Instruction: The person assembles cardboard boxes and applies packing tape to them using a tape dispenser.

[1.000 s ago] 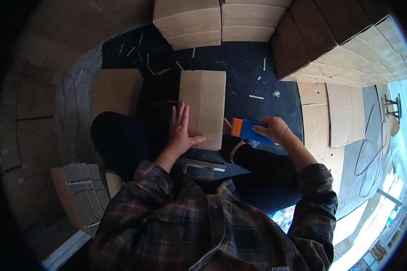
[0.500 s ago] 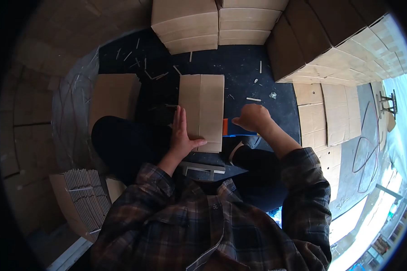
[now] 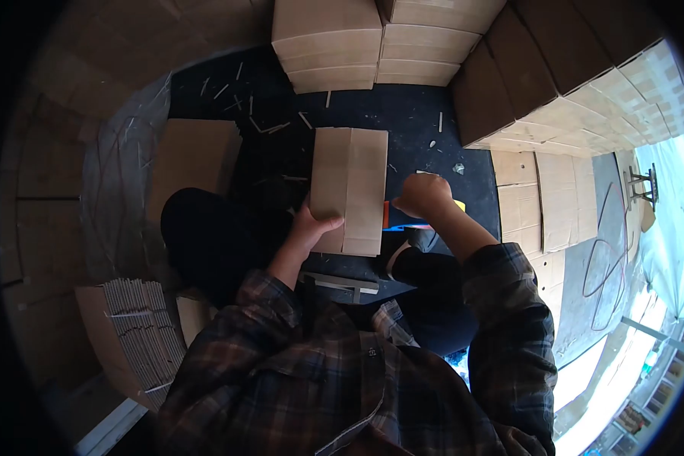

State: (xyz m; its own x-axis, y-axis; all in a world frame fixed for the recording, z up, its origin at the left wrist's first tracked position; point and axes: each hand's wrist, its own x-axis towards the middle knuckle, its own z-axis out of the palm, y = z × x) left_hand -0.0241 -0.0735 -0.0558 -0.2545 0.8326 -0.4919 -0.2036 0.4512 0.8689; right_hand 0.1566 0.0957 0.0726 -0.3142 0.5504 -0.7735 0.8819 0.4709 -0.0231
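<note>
A closed brown cardboard box stands in front of me, a seam running down its top. My left hand grips its near left edge, thumb on top, with the fingers hidden down the side. At the box's right side my right hand is closed in a fist around a blue, orange and yellow hand tool. The tool's orange end is against or very close to the box's right side. Most of it is hidden under my hand, so its exact kind cannot be made out.
Stacked cardboard boxes stand at the back, with more at the right. Another box sits on the left. Bundled flat cardboard is at lower left. Thin scraps litter the dark floor. Flattened cardboard lies right.
My left hand has gone from lying spread on the box's left edge to gripping it lower down. The yellow part of the tool shows more behind my right fist. The view has shifted slightly.
</note>
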